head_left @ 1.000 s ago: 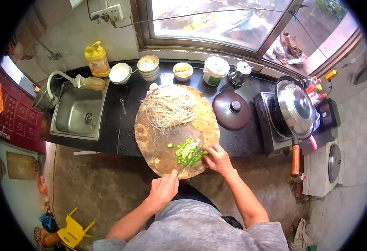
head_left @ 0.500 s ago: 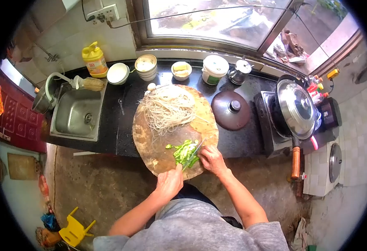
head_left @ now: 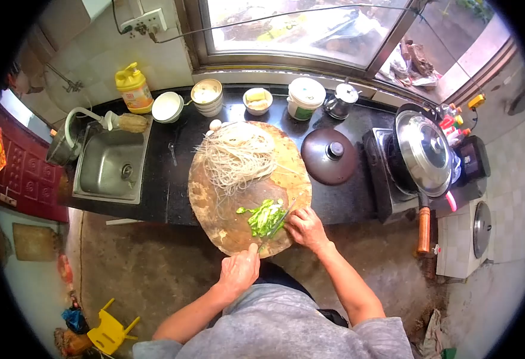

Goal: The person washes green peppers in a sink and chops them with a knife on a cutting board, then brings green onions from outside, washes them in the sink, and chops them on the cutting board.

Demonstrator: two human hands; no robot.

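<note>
My left hand (head_left: pixel 240 268) is closed around the handle end of a knife at the near edge of a round wooden chopping board (head_left: pixel 214 224). The knife's blade (head_left: pixel 279 225) slants away to the right, along the right side of a heap of sliced green vegetable (head_left: pixel 263 216), perhaps green pepper. On the other side of the blade is my right hand (head_left: pixel 305 228), its fingers curled down against the greens there. Those fingers partly hide what they press on. A large tangle of pale noodles (head_left: pixel 238 154) covers the far left of the board.
A brown lid (head_left: pixel 328 157) lies right of the board. Farther right, a lidded wok (head_left: pixel 422 152) sits on the stove, its wooden handle (head_left: pixel 424 230) jutting forward. Bowls (head_left: pixel 207 99) and a white tub (head_left: pixel 306 99) line the back. At left is a sink (head_left: pixel 111 164).
My left hand has drawn slightly back and left, toward my body, with the knife. My right hand stays almost in place beside the blade. The whole view has shifted slightly.
</note>
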